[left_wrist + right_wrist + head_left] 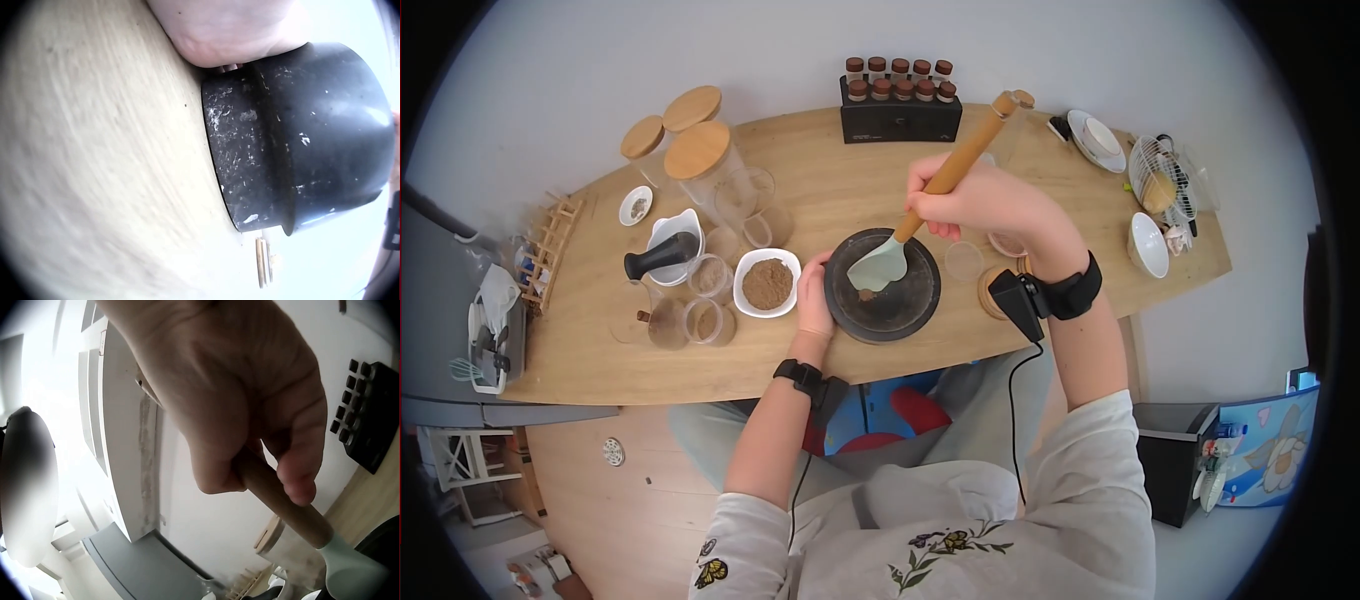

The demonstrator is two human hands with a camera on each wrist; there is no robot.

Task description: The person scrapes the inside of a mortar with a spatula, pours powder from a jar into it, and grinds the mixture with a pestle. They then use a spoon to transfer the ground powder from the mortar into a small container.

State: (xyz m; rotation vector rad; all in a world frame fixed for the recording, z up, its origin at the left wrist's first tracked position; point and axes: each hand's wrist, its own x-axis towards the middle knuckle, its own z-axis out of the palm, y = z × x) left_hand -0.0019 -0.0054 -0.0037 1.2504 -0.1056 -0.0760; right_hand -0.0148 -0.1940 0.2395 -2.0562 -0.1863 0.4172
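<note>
My right hand [975,200] grips the wooden handle of a spatula [882,264] with a pale green head. The spatula slants down, its head inside a black mortar [920,308]. By the head's tip lies a small clump of brown powder [866,295]. My left hand [812,295] holds the mortar's left side, fingers at the rim. In the left wrist view, the heel of that hand lies against the mortar's [331,131] scuffed, stepped outer wall. The right wrist view has thumb and fingers closed round the spatula handle [284,500].
Left of the mortar are a white bowl of brown powder [767,285], several clear jars [710,322], and a black pestle [662,256] across a white bowl. Wooden-lidded canisters [700,150] stand behind. A spice rack [900,122] is at the back, a wire basket [1162,178] far right.
</note>
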